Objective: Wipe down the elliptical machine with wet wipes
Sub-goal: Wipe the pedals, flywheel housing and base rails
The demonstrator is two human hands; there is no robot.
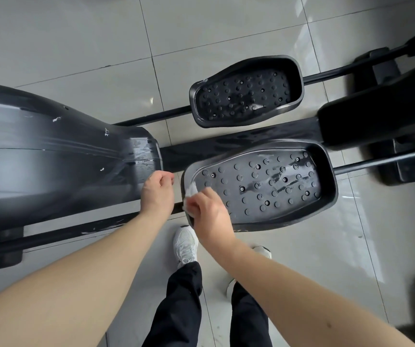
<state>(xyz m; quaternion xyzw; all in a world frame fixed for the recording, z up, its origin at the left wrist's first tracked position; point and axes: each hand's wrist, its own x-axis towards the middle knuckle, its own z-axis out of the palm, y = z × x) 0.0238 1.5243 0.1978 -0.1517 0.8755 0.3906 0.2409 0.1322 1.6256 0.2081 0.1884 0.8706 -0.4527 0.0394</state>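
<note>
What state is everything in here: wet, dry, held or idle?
Near pedal: wet streaks.
Far pedal: wet patches.
Wet wipe: crumpled, on near pedal's rim.
Right hand: pinches the wet wipe.
Left hand: fingers curled, holding nothing.
Flywheel housing: wet smears, white flecks.

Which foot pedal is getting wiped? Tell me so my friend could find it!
Start at the big black machine body on the left. Two studded black pedals sit past its rounded end; pick the nearer pedal, closest to the white shoes. Unlike the far pedal, it has the right hand holding a white wipe on its rim.
</note>
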